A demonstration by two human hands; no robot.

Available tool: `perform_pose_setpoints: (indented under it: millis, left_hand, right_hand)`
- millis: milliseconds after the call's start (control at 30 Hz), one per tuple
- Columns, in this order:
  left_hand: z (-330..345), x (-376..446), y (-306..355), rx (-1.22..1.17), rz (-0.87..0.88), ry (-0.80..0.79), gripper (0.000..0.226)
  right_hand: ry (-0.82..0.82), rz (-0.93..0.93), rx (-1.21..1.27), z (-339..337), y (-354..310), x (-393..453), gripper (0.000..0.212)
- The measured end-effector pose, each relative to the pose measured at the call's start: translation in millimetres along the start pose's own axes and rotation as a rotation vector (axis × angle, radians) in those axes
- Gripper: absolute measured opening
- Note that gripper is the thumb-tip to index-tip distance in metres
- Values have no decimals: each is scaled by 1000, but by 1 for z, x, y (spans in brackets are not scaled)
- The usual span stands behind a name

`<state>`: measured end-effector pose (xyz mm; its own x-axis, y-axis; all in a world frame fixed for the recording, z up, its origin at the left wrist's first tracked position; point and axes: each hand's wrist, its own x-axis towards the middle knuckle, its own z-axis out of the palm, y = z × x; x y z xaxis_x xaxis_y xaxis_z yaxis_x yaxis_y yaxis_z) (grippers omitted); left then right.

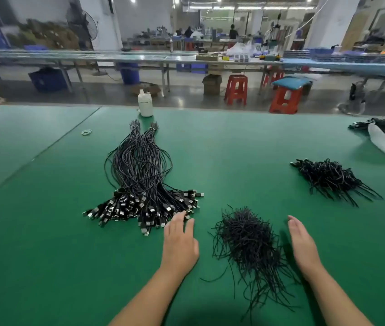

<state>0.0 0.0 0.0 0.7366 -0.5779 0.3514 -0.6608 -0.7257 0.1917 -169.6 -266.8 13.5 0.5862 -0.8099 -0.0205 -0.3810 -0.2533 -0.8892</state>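
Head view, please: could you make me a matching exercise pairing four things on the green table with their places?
Things:
1. white bottle
2. cable bundle
3. pile of black ties
4. rubber bands

Places:
A. between the left hand and the right hand
B. at the far edge of the table
C. its plugs lie just ahead of the left hand
D. left of the cable bundle's far tips

Pairs: 1-B, 2-C, 3-A, 4-D.

- A white bottle (145,105) is standing at twelve o'clock, near the far edge of the green table (34,231).
- Rubber bands (86,132) are lying at eleven o'clock.
- A heap of tied black cables (330,178) is resting at two o'clock.
- Red stools (235,89) are standing beyond, at one o'clock.
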Motion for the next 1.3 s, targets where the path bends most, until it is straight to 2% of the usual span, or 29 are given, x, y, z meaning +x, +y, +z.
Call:
perform_pose_setpoints:
  millis: [167, 267, 333, 433, 667, 767, 867, 933, 1033, 1100, 1167, 1233, 1300]
  left_hand:
    - [-9, 25, -12, 6, -72, 63, 60]
    - [-20, 58, -33, 127, -180, -106, 69]
    - [-25, 69, -45, 190, -178, -201, 48]
    - [-30, 74, -56, 209, -133, -209, 15]
    - [-33, 61, -65, 150, -3, -59, 4]
    - [-28, 45, -58, 99, 134, 64, 20]
    - [-24, 28, -47, -23, 152, 80, 16]
    - [-23, 16, -37, -69, 155, -7, 11]
    - [-21, 0, -5, -68, 242, -169, 37]
    - [-27, -4, 21, -180, 235, -192, 37]
    - [-42, 0, 48, -424, 144, -186, 28]
    - [-66, 11, 66, -820, -78, -187, 20]
    - [-94, 24, 77, -1160, -277, -184, 20]
  right_hand:
    - [-57, 28, 3, -1, -4, 0, 64]
    - [-68, 46, 27, -4, -4, 2, 70]
    - [-74, 51, 33, -4, -4, 3, 73]
    - [-80, 53, 48, -5, -5, 3, 78]
    - [-78, 69, 52, -6, -6, 2, 76]
    - [-78, 84, 55, -5, -6, 4, 68]
    - [-89, 82, 43, -5, -7, 4, 64]
    - [-120, 97, 33, -7, -11, 5, 61]
    - [-171, 58, -59, -7, -25, 3, 54]
    - [-196, -84, -150, -2, -43, -3, 52]
    - [-302, -172, -108, 8, -70, -16, 56]
    - [-446, -148, 40, 19, -93, -37, 48]
    - [-501, -142, 144, 28, -109, -56, 35]
